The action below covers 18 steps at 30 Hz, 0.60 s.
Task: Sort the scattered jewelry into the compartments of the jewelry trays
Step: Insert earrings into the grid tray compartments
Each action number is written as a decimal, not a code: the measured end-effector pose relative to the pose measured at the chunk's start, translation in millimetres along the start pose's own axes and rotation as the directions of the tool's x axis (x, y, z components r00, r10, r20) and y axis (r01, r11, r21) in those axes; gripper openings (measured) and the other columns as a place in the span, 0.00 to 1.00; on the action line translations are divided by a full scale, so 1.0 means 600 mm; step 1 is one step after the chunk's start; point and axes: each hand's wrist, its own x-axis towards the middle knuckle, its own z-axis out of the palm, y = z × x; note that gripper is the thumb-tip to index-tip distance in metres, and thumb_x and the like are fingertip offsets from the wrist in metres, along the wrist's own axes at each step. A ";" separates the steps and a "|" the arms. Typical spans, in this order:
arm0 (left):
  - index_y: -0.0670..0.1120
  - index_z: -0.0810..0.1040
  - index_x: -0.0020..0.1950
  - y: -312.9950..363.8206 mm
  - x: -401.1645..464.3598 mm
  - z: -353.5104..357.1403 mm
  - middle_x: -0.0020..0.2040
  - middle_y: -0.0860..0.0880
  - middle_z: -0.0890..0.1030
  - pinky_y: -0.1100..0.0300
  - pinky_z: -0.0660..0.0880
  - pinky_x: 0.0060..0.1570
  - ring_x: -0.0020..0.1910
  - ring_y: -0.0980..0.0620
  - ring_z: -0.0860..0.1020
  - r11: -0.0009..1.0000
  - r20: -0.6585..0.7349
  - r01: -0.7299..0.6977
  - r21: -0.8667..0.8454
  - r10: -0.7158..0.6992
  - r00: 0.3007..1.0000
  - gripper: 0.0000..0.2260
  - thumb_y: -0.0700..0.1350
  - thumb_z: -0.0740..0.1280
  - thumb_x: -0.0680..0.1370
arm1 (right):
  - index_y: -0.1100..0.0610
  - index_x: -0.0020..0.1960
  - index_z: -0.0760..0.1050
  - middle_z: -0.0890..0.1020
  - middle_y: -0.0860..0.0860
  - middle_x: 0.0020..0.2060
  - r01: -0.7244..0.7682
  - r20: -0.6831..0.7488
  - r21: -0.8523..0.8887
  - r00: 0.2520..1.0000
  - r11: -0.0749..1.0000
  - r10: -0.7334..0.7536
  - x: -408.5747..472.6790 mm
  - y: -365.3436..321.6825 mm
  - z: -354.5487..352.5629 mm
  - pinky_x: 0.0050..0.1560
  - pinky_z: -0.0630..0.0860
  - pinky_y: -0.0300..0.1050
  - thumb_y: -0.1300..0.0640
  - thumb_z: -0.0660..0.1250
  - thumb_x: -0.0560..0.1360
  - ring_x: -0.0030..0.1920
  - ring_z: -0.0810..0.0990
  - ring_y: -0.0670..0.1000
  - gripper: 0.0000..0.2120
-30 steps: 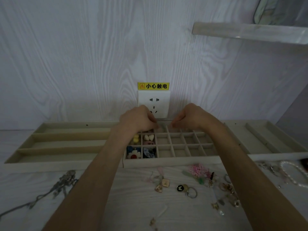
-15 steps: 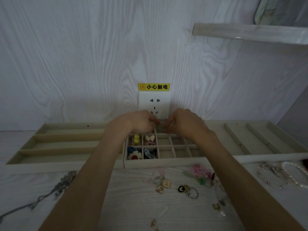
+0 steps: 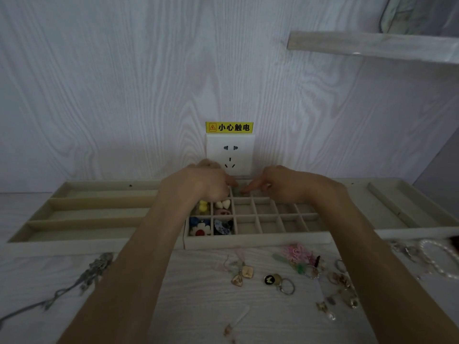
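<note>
A beige grid tray (image 3: 258, 240) stands in the middle, between a long-slot tray (image 3: 74, 234) on the left and another tray (image 3: 409, 219) on the right. Its left cells hold a yellow piece (image 3: 203, 207), white hearts (image 3: 222, 203), a flower piece (image 3: 200, 229) and a blue piece (image 3: 222, 227). My left hand (image 3: 198, 184) curls down over the far row, fingertips hidden. My right hand (image 3: 285, 184) stretches its fingers left to the same far cell. Loose charms (image 3: 242, 273), a black ring charm (image 3: 270, 279), pink bands (image 3: 295, 253), a pearl bracelet (image 3: 437, 259) and a silver chain (image 3: 94, 269) lie in front.
A wall socket (image 3: 229, 155) with a yellow warning label (image 3: 229, 127) sits right behind the trays. A shelf (image 3: 372, 45) juts out at upper right. More small pendants (image 3: 342, 289) lie at the near right of the tabletop.
Both hands came together over the far row half a second ago. Now they have drawn slightly apart, and the right fingers have straightened toward the left hand.
</note>
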 end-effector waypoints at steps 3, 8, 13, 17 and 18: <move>0.60 0.57 0.75 0.005 -0.001 0.003 0.76 0.46 0.55 0.54 0.56 0.69 0.74 0.45 0.52 0.998 0.014 0.030 0.057 -0.030 0.999 0.21 0.45 0.52 0.83 | 0.47 0.68 0.70 0.58 0.39 0.33 -0.015 -0.029 -0.047 1.000 0.999 0.013 0.009 0.002 0.004 0.37 0.63 0.31 0.69 0.52 0.77 0.34 0.62 0.40 0.26; 0.56 0.59 0.75 0.002 0.002 0.003 0.75 0.47 0.61 0.56 0.64 0.67 0.71 0.46 0.63 1.000 -0.010 -0.012 -0.003 0.012 1.000 0.22 0.44 0.55 0.82 | 0.47 0.68 0.70 0.67 0.47 0.45 -0.032 -0.054 -0.059 0.998 0.998 0.029 0.005 -0.006 0.008 0.49 0.65 0.39 0.66 0.53 0.78 0.49 0.67 0.48 0.24; 0.54 0.59 0.75 0.008 0.002 -0.001 0.75 0.48 0.61 0.58 0.65 0.67 0.70 0.48 0.65 1.000 0.024 0.005 -0.025 -0.005 1.000 0.21 0.43 0.53 0.82 | 0.45 0.66 0.72 0.73 0.53 0.58 -0.053 -0.140 -0.051 0.989 0.997 0.045 -0.001 -0.007 0.000 0.45 0.66 0.40 0.64 0.54 0.78 0.62 0.71 0.54 0.22; 0.55 0.62 0.74 0.007 0.010 0.013 0.71 0.47 0.69 0.52 0.71 0.63 0.64 0.47 0.71 1.000 0.006 0.005 -0.016 -0.005 1.000 0.23 0.41 0.54 0.80 | 0.44 0.65 0.72 0.72 0.51 0.66 -0.053 -0.112 -0.089 0.993 0.995 0.043 -0.004 -0.006 0.000 0.49 0.66 0.39 0.64 0.53 0.78 0.63 0.71 0.52 0.23; 0.55 0.63 0.74 0.007 0.014 0.017 0.70 0.47 0.70 0.51 0.72 0.62 0.63 0.47 0.73 1.000 0.003 0.007 -0.015 -0.006 1.000 0.23 0.40 0.55 0.79 | 0.44 0.66 0.72 0.72 0.50 0.67 -0.058 -0.110 -0.095 0.993 0.994 0.048 -0.004 -0.007 0.002 0.49 0.65 0.39 0.63 0.52 0.78 0.63 0.71 0.52 0.23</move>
